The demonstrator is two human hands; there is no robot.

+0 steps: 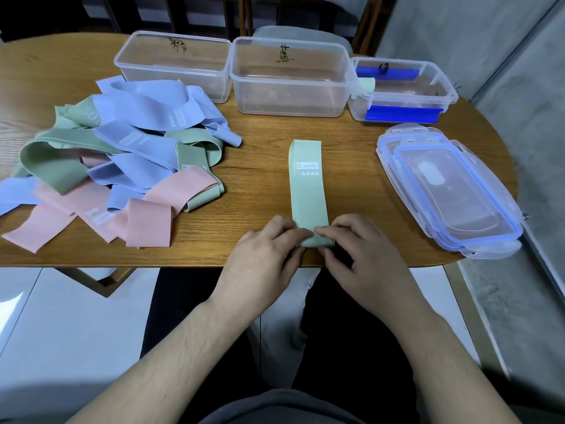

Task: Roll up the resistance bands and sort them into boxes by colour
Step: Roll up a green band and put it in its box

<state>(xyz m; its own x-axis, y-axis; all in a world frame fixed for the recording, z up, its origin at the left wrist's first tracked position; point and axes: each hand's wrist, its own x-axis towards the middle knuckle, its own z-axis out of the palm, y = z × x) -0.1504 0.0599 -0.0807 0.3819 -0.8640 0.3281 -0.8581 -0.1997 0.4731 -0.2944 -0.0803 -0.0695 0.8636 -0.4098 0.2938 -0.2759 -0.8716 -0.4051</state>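
A pale green resistance band (307,191) lies flat and lengthwise on the wooden table (260,148), with a "HEAVY" label near its far end. Its near end is folded over into a small roll at the table's front edge. My left hand (263,258) and my right hand (363,255) both pinch that rolled end, fingertips meeting on top of it. To the left lies a tangled pile of bands (116,166) in blue, green and pink. Three clear boxes stand at the back: left box (172,64), middle box (290,76), right box (400,88) with blue clips.
Stacked clear lids (449,191) with blue seals lie at the right, overhanging the table's edge. A small green piece (367,85) sits against the right box's left wall. Each box bears a handwritten mark. Chairs stand behind the table; a grey wall is at the right.
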